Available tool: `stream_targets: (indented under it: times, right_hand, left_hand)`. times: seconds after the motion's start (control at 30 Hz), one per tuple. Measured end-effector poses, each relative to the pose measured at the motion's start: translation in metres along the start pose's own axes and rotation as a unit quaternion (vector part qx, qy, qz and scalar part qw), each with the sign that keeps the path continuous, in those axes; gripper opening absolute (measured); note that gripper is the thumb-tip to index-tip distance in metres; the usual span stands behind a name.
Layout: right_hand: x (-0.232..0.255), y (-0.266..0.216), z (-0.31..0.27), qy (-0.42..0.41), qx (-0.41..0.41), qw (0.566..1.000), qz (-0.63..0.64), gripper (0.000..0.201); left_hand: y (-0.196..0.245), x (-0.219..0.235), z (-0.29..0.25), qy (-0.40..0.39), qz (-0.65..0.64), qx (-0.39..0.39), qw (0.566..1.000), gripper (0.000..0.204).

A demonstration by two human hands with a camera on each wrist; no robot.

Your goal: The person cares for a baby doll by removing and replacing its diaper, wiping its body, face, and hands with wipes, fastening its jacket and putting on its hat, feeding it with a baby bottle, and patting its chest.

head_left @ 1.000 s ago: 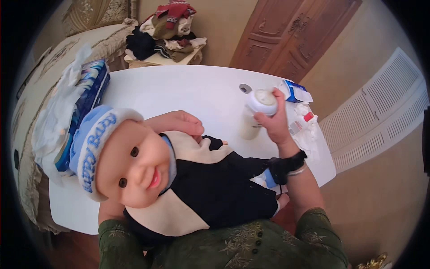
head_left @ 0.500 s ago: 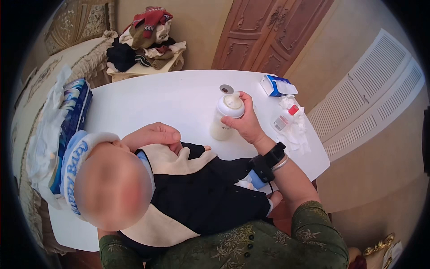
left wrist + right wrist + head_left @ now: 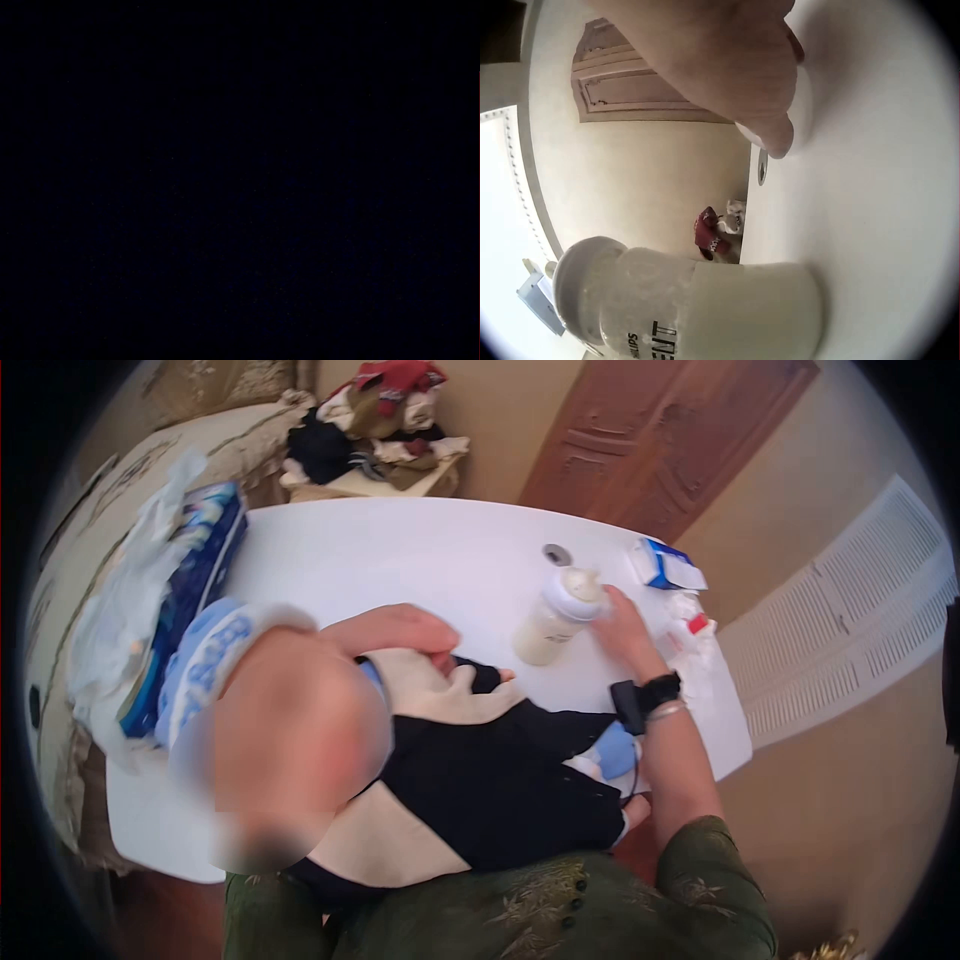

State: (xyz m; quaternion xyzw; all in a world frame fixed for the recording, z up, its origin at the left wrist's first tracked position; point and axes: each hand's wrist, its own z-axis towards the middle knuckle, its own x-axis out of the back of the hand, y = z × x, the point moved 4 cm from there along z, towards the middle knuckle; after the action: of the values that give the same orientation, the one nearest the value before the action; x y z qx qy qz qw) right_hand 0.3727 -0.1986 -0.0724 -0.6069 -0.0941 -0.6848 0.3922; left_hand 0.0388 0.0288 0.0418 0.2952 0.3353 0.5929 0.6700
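Note:
A doll (image 3: pixel 510 780) in a black-and-cream outfit and blue-and-white hat lies across the person's lap, its face blurred. The left arm passes behind its head, and the left hand (image 3: pixel 400 630) curls round its upper side by the cream cloth. Upright on the table, the milk-filled bottle (image 3: pixel 555 622) has its teat uncovered. Just right of it in the head view is the right hand (image 3: pixel 625 632). In the right wrist view, that hand (image 3: pixel 727 67) grips a rounded white object (image 3: pixel 804 112) near the bottle (image 3: pixel 742 311). The left wrist view is black.
On the white table (image 3: pixel 400 550) are a blue pack (image 3: pixel 205 555) with white plastic at left, and a blue-and-white box (image 3: pixel 665 565), crumpled tissues (image 3: pixel 695 660) and a red-capped bottle (image 3: pixel 697 623) at right. Clothes (image 3: pixel 385 420) are piled on a stand behind.
The right hand has let go of the bottle, which now stands on the table, and has moved to its right side. The left hand remains beside the doll.

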Motion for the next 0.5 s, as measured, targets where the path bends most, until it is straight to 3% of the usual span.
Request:
stream_targets:
  times: [0.1, 0.17, 0.27, 0.3, 0.33, 0.37, 0.43, 0.5]
  right_hand:
    - [0.021, 0.008, -0.006, 0.051, 0.011, 0.999, -0.012, 0.066]
    - [0.046, -0.005, -0.017, 0.101, -0.055, 0.986, 0.12, 0.066]
    - [0.056, -0.018, -0.029, 0.056, -0.071, 0.985, 0.146, 0.066]
    - [0.041, 0.004, -0.026, 0.061, -0.046, 0.994, 0.078, 0.066]
    - [0.048, -0.026, -0.036, 0.015, -0.095, 0.993, 0.062, 0.067]
    - [0.043, -0.027, -0.038, 0.027, -0.085, 0.996, 0.022, 0.068]
    - [0.025, -0.011, -0.032, 0.041, -0.02, 0.998, 0.04, 0.068]
    - [0.025, -0.02, -0.037, -0.012, -0.085, 0.996, 0.035, 0.069]
  left_hand:
    - [0.019, 0.017, -0.028, 0.04, 0.037, 0.009, 0.998, 0.03]
    - [0.029, 0.024, -0.039, 0.059, 0.055, 0.008, 0.997, 0.03]
    - [0.029, 0.025, -0.042, 0.057, 0.052, 0.004, 0.997, 0.03]
    - [0.021, 0.019, -0.029, 0.035, 0.034, -0.004, 0.999, 0.03]
    - [0.01, 0.009, -0.01, 0.003, 0.01, -0.015, 1.0, 0.03]
    - [-0.002, -0.004, 0.012, -0.036, -0.019, -0.027, 0.999, 0.03]
    - [-0.023, -0.036, 0.049, -0.109, -0.075, -0.045, 0.99, 0.031]
    - [-0.034, -0.062, 0.067, -0.152, -0.113, -0.053, 0.98, 0.031]
